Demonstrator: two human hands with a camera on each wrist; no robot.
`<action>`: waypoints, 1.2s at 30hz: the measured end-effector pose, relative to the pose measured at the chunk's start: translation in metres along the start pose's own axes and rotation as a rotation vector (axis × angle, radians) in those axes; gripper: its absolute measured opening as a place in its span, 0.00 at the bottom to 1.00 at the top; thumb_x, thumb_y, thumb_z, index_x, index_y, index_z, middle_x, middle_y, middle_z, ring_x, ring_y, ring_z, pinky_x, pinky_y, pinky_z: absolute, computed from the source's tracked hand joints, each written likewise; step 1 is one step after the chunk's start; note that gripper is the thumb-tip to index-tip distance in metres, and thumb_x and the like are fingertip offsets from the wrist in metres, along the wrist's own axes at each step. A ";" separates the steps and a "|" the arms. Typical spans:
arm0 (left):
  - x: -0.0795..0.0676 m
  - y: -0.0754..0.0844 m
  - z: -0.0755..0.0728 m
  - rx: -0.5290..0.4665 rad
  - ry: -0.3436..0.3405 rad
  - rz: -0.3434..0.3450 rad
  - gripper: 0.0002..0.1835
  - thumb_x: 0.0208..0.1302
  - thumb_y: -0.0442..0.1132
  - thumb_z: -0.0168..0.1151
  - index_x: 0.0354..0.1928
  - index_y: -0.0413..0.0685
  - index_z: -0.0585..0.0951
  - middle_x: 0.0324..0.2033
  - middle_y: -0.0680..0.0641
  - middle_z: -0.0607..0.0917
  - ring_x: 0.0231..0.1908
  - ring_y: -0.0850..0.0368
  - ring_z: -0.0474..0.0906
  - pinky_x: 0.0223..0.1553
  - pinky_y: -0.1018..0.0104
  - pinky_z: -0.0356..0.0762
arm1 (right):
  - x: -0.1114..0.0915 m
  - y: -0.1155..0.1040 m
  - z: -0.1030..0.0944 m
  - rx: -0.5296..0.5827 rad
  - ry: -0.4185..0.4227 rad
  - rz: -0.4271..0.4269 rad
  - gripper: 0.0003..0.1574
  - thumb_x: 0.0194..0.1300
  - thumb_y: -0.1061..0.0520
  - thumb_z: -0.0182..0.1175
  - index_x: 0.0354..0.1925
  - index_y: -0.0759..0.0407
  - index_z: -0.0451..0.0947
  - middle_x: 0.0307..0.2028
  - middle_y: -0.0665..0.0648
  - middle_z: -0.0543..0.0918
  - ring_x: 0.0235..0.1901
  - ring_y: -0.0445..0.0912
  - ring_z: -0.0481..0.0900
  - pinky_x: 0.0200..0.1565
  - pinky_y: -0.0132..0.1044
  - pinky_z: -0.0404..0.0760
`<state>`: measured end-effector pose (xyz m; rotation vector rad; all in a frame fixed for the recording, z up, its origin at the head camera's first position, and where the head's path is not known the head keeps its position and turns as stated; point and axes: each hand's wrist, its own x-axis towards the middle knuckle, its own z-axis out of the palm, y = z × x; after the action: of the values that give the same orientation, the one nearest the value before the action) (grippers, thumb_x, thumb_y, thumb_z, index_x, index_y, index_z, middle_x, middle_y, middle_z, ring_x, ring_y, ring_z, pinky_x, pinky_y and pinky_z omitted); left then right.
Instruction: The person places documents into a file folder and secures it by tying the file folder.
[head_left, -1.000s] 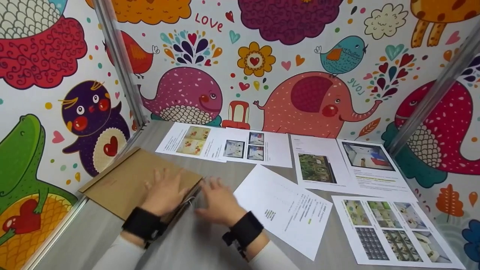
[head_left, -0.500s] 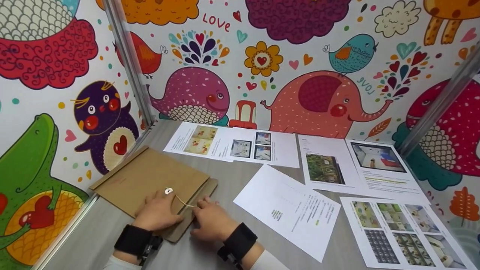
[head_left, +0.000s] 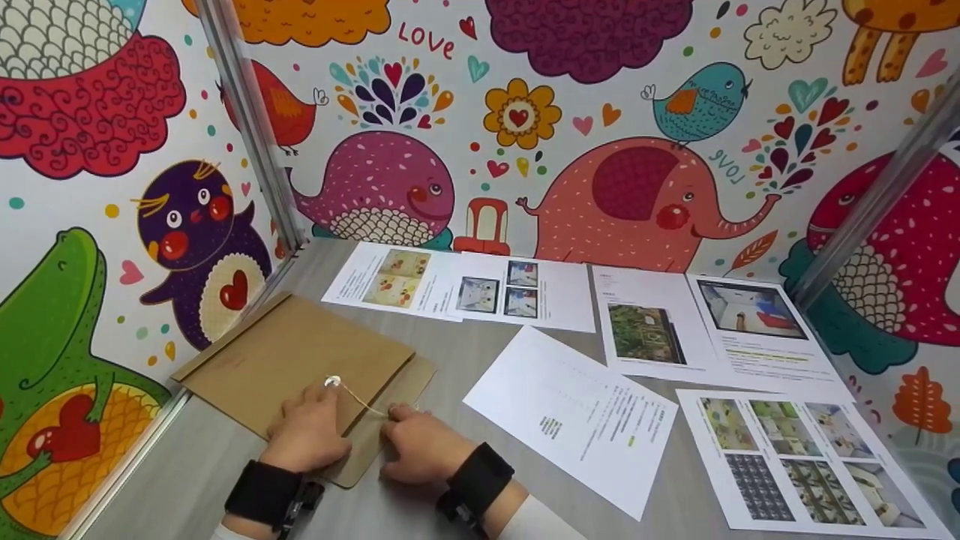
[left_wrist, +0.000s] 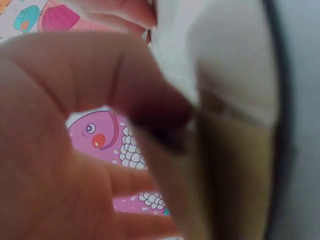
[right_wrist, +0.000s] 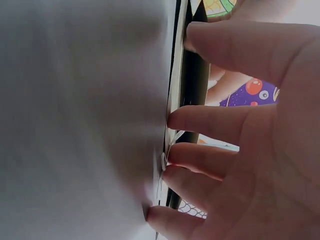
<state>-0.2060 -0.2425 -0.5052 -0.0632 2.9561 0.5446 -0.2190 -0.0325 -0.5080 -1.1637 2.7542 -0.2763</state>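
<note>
I have both hands on one brown envelope (head_left: 289, 337), which lies flat on the left of the grey table (head_left: 442, 352). My left hand (head_left: 309, 431) rests on its near part, fingers apart, clamped on nothing, just beside one pale button (head_left: 332, 382). One thin string (head_left: 360, 401) runs from there across to my right hand (head_left: 426, 444), whose fingertips touch the one flap (head_left: 356, 459); its thumb and fingers stand apart. I wear two black bands, a left wristband (head_left: 261, 491) and a right wristband (head_left: 481, 476).

Beyond and to the right lie six sheets. Two overlap at the back: a leftmost sheet (head_left: 349, 281) with two pictures and a second sheet (head_left: 564, 300) with three. A third sheet (head_left: 645, 283) and a fourth sheet (head_left: 765, 360) carry one each, a tilted sheet (head_left: 577, 420) bears print, and the nearest right-hand sheet (head_left: 810, 459) holds six.
</note>
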 end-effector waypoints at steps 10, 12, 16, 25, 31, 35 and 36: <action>-0.012 0.025 0.011 0.067 0.210 0.075 0.26 0.60 0.20 0.59 0.63 0.26 0.74 0.59 0.25 0.74 0.63 0.17 0.64 0.51 0.10 0.64 | -0.008 0.011 0.000 0.021 0.031 -0.036 0.18 0.58 0.50 0.74 0.46 0.54 0.87 0.59 0.53 0.82 0.45 0.43 0.84 0.61 0.54 0.84; -0.014 0.032 0.013 0.066 0.220 0.099 0.27 0.60 0.19 0.58 0.64 0.26 0.74 0.63 0.25 0.74 0.67 0.15 0.61 0.54 0.07 0.60 | -0.012 0.016 0.000 0.027 0.036 -0.045 0.16 0.58 0.52 0.73 0.44 0.54 0.87 0.59 0.54 0.83 0.44 0.43 0.84 0.61 0.53 0.84; -0.017 0.047 0.017 0.066 0.210 0.142 0.31 0.59 0.18 0.58 0.69 0.27 0.73 0.69 0.25 0.71 0.73 0.14 0.56 0.58 0.06 0.55 | -0.020 0.030 -0.002 0.034 0.049 -0.087 0.17 0.58 0.54 0.72 0.46 0.56 0.88 0.63 0.57 0.84 0.53 0.46 0.87 0.63 0.43 0.84; -0.017 0.082 0.027 0.020 0.094 0.107 0.33 0.61 0.17 0.56 0.71 0.25 0.69 0.72 0.22 0.67 0.75 0.17 0.54 0.61 0.08 0.54 | -0.035 0.057 -0.011 0.071 0.026 -0.122 0.12 0.57 0.59 0.68 0.42 0.57 0.89 0.57 0.52 0.89 0.64 0.42 0.83 0.59 0.29 0.82; -0.019 0.092 0.037 0.057 0.156 0.058 0.29 0.65 0.26 0.59 0.67 0.19 0.70 0.69 0.15 0.67 0.71 0.11 0.58 0.58 0.07 0.56 | -0.038 0.066 -0.011 0.069 0.075 -0.169 0.08 0.55 0.61 0.67 0.25 0.55 0.77 0.31 0.45 0.73 0.28 0.38 0.69 0.31 0.26 0.67; -0.022 0.094 0.045 0.090 0.234 0.029 0.30 0.65 0.30 0.60 0.65 0.14 0.69 0.65 0.12 0.68 0.66 0.10 0.63 0.56 0.07 0.60 | -0.037 0.067 -0.009 0.061 0.102 -0.146 0.06 0.55 0.61 0.67 0.26 0.55 0.78 0.32 0.47 0.73 0.27 0.39 0.65 0.29 0.29 0.66; -0.023 0.093 0.046 0.097 0.261 0.023 0.30 0.65 0.30 0.59 0.64 0.14 0.69 0.63 0.11 0.70 0.64 0.10 0.65 0.55 0.08 0.62 | -0.036 0.066 -0.008 0.051 0.110 -0.140 0.03 0.56 0.60 0.67 0.29 0.56 0.81 0.35 0.47 0.77 0.28 0.39 0.68 0.31 0.29 0.70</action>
<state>-0.1838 -0.1389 -0.5122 -0.0968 3.2366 0.4236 -0.2416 0.0399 -0.5127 -1.3698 2.7427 -0.4366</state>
